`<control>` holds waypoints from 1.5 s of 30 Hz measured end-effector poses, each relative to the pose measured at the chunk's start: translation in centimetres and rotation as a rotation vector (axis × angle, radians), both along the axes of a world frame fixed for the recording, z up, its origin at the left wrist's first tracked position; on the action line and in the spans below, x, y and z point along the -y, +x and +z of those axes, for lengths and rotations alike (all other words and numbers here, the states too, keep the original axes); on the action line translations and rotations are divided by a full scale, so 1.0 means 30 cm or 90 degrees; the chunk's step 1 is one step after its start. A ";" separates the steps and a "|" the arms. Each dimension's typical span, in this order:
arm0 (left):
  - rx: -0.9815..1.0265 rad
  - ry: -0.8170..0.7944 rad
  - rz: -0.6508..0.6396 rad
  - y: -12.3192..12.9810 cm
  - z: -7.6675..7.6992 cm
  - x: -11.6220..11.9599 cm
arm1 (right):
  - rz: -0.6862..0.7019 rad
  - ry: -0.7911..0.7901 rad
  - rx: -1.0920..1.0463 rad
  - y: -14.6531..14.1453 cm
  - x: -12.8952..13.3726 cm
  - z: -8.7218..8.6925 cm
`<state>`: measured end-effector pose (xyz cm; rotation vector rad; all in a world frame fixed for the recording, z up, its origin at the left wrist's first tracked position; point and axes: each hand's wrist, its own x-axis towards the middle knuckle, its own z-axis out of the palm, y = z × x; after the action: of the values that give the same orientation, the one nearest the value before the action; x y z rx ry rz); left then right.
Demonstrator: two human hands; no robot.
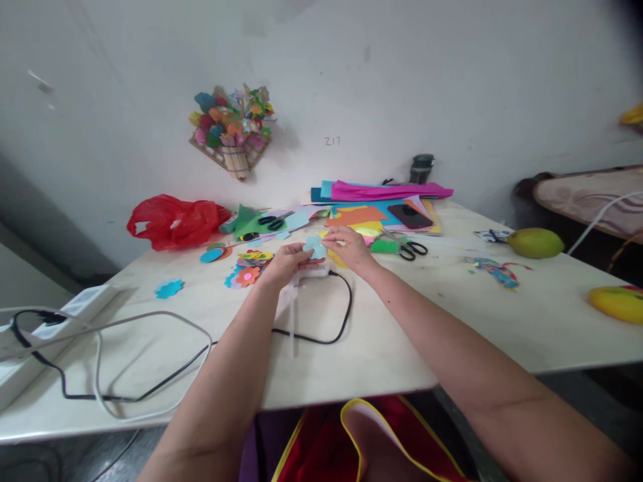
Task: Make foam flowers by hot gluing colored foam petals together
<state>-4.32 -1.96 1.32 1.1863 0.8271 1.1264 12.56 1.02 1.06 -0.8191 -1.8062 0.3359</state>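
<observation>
Above the middle of the table, a light blue paper flower point(314, 247) is held up between both hands. My left hand point(287, 262) is closed on its left edge. My right hand point(348, 248) pinches at its right side; whether the fingertips grip the petal or a tiny piece on it is too small to tell. Just below the hands lies a white glue gun point(312, 273) with a black cord, and a clear glue stick point(292, 325) points toward me. To the left sits a pile of cut paper flowers point(247, 276), with a single blue flower point(169, 288) farther left.
A power strip point(75, 314) and looping cables occupy the left. Behind are a red plastic bag point(175, 221), black-handled scissors point(274, 220), coloured paper sheets point(356, 217), a phone point(410, 216) and more scissors point(412, 250). Mangoes point(535, 242) lie at right. A paper bouquet point(234, 127) hangs on the wall.
</observation>
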 end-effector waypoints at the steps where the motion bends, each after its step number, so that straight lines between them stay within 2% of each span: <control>1: -0.001 -0.001 -0.005 0.002 0.001 0.002 | -0.006 0.005 0.005 -0.001 -0.001 -0.001; 7: -0.013 -0.011 -0.039 0.005 0.003 0.006 | -0.041 0.017 0.045 -0.005 0.000 -0.007; 17: -0.008 -0.008 -0.045 0.002 -0.004 0.002 | -0.049 0.012 0.043 -0.012 0.009 -0.003; 24: -0.002 -0.015 -0.047 -0.001 -0.012 -0.004 | 0.000 -0.005 -0.002 -0.006 0.009 0.002; 29: 0.010 -0.005 -0.057 -0.003 -0.011 -0.004 | 0.005 -0.105 -0.130 0.000 -0.006 -0.004; 34: 0.003 0.015 -0.048 0.010 0.002 0.008 | 0.112 -0.355 -0.143 0.011 0.010 -0.002; 36: -0.007 0.015 -0.036 0.018 0.008 0.014 | 0.154 -0.425 -0.138 0.015 0.018 -0.003; 45: -0.029 0.025 -0.037 0.027 -0.003 0.016 | 0.181 -0.497 -0.174 0.011 0.018 -0.010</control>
<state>-3.52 -2.43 1.24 1.2640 0.8032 1.0760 12.88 0.49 0.74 -0.9738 -1.5184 1.3281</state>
